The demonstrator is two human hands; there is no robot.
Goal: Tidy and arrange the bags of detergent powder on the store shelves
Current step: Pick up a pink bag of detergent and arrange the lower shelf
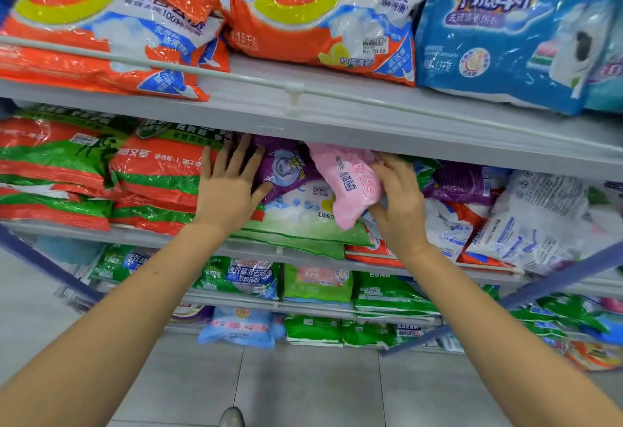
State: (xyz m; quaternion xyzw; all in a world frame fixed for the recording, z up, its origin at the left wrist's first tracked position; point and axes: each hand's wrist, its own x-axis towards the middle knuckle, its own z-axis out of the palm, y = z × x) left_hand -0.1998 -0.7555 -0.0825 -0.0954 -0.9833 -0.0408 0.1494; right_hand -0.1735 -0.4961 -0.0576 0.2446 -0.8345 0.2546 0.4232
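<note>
A small bag (347, 187) lies atop larger bags (296, 214).

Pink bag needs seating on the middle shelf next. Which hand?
Right. The right hand grips the pink bag; the left hand rests flat, partly on the purple bag, holding nothing.

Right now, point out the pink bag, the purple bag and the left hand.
pink bag (349, 187), head view: middle of its printed front.
purple bag (286, 167), head view: its purple upper panel.
left hand (229, 190), head view: back of the hand.
</note>
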